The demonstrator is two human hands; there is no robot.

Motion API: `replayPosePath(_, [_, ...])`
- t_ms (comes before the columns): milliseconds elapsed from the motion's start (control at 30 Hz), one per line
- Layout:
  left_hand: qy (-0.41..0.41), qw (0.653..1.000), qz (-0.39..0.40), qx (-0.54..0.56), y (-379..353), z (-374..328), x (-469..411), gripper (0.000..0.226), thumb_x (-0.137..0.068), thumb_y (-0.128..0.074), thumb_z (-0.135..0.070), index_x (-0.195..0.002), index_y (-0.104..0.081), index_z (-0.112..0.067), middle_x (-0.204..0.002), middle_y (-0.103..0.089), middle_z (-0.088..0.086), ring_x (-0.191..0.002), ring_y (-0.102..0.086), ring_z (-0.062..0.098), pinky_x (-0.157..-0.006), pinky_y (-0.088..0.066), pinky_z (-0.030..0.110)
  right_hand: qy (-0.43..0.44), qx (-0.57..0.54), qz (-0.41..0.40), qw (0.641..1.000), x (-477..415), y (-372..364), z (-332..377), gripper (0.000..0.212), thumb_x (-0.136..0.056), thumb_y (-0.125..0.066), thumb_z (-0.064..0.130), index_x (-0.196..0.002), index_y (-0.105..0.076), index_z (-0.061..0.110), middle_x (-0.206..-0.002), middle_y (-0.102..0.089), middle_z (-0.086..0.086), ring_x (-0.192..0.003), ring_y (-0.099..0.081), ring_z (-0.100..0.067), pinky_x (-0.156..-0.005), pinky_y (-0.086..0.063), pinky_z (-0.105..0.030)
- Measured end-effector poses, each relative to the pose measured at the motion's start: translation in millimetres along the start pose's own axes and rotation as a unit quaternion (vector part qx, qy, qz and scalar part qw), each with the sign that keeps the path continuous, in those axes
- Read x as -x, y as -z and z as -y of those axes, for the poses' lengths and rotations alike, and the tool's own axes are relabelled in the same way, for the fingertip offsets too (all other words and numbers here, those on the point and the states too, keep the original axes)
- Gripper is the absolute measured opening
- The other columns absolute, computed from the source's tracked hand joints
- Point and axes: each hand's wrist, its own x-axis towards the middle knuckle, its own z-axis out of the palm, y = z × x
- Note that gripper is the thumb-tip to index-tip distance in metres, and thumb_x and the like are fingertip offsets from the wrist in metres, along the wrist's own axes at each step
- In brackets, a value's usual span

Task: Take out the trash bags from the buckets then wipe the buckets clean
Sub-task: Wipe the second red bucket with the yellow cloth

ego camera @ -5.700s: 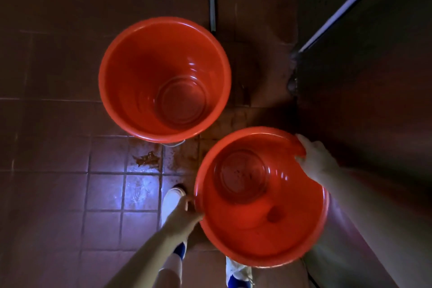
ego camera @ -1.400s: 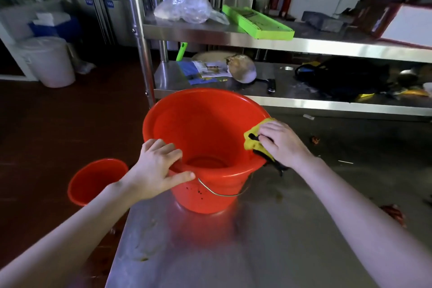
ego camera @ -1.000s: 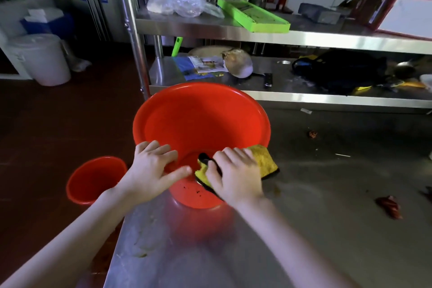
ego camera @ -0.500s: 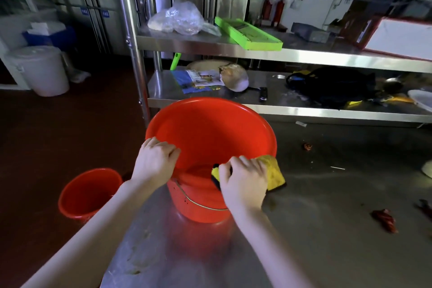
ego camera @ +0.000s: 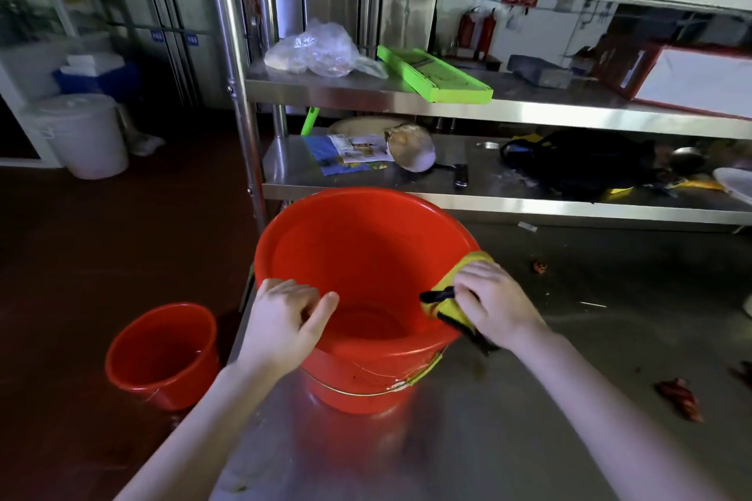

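Change since half a second ago: right hand and cloth have slid from the near rim round to the bucket's right rim; left hand stays on the near-left rim; the bucket sits a little nearer the camera.
White tub [ego camera: 83, 134]: round, lidded, matte plastic, on the dark red floor at far left, well apart from the table.
Blue box [ego camera: 95, 79]: behind the white tub, details dim.
Small orange bucket [ego camera: 162, 354]: smooth round plastic with a thin wire bail, upright on the floor beside the table's left edge, no bag in it.
Left hand [ego camera: 283, 323]: clenched over the near-left rim of the large bucket, fingers curled inside, thumb lying along the rim.
Large orange bucket [ego camera: 358, 256]: glossy tapered plastic, wide mouth, metal bail hanging against its front, upright near the left end of the table; no bag in it; dark specks on the outer wall.
Table [ego camera: 508, 439]: brushed stainless steel, smeared and dull.
Clear plastic bag [ego camera: 315, 51]: crumpled, translucent, on the upper steel shelf.
Green tray [ego camera: 433, 73]: long, flat, bright plastic, lying at an angle beside the bag.
Cloth [ego camera: 451, 293]: yellow with a dark edge, soft and folded, draped over the bucket's right rim.
Right hand [ego camera: 494, 303]: grasping the cloth, pressing it onto the rim.
Red scrap [ego camera: 679, 399]: small, ragged, on the table at right.
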Motion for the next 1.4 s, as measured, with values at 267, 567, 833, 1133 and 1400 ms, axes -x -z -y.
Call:
replayPosePath(267, [-0.014, 0.998, -0.009, -0.056, -2, 5, -8, 0.040, -0.089, -0.039, -0.031, -0.051, -0.028, -0.022, -0.047, -0.030, -0.010, -0.050, -0.036, 0.017, -0.068, -0.043, 0.040, -0.154, -0.007, -0.218, 0.964, 16, -50, 114, 0.023, -0.082, -0.048, 0.023, -0.059, -0.049, 0.018, -0.059, -0.050, -0.001, -0.059, -0.047, -0.029, -0.065, -0.041, -0.039])
replayPosePath(567, [0.010, 1.000, 0.005, -0.019, 8, 17, -5, 0.033, -0.075, -0.038, -0.030, -0.047, -0.028, -0.016, -0.044, -0.029, -0.007, -0.046, -0.034, 0.017, -0.069, -0.037, 0.034, 0.000, -0.002, -0.048, 0.999, 6, -11, 55, 0.023, -0.087, -0.048, 0.019, -0.076, -0.065, 0.009, -0.077, -0.066, -0.006, -0.078, -0.062, -0.028, -0.075, -0.050, -0.037])
replayPosePath(833, [0.011, 0.997, 0.065, -0.028, 19, 53, -37, 0.041, -0.087, -0.043, -0.026, -0.054, -0.051, -0.003, -0.056, -0.052, 0.004, -0.065, -0.049, 0.022, -0.095, -0.040, 0.043, -0.126, 0.026, -0.144, 0.981, 3, -29, 76, 0.029, -0.082, -0.043, 0.020, -0.057, -0.054, 0.012, -0.056, -0.053, -0.001, -0.057, -0.048, -0.025, -0.069, -0.046, -0.036])
replayPosePath(1133, [0.017, 0.992, -0.094, -0.078, -25, -38, 40, 0.044, -0.095, -0.042, -0.025, -0.051, -0.042, -0.019, -0.050, -0.040, -0.008, -0.058, -0.040, 0.021, -0.081, -0.037, 0.041, -0.111, 0.023, -0.176, 0.978, 17, -49, 139, 0.024, -0.085, -0.048, 0.022, -0.064, -0.057, 0.016, -0.059, -0.053, 0.002, -0.058, -0.049, -0.022, -0.067, -0.042, -0.036])
replayPosePath(1400, [-0.025, 1.000, 0.001, -0.004, 4, -1, 8, 0.035, -0.082, -0.039, -0.027, -0.050, -0.027, -0.028, -0.046, -0.032, -0.011, -0.058, -0.036, 0.013, -0.082, -0.039, 0.042, 0.007, 0.023, -0.038, 0.999, 12, 3, 22, 0.032, -0.088, -0.039, 0.023, -0.074, -0.064, 0.008, -0.075, -0.063, -0.002, -0.075, -0.058, -0.027, -0.080, -0.045, -0.037])
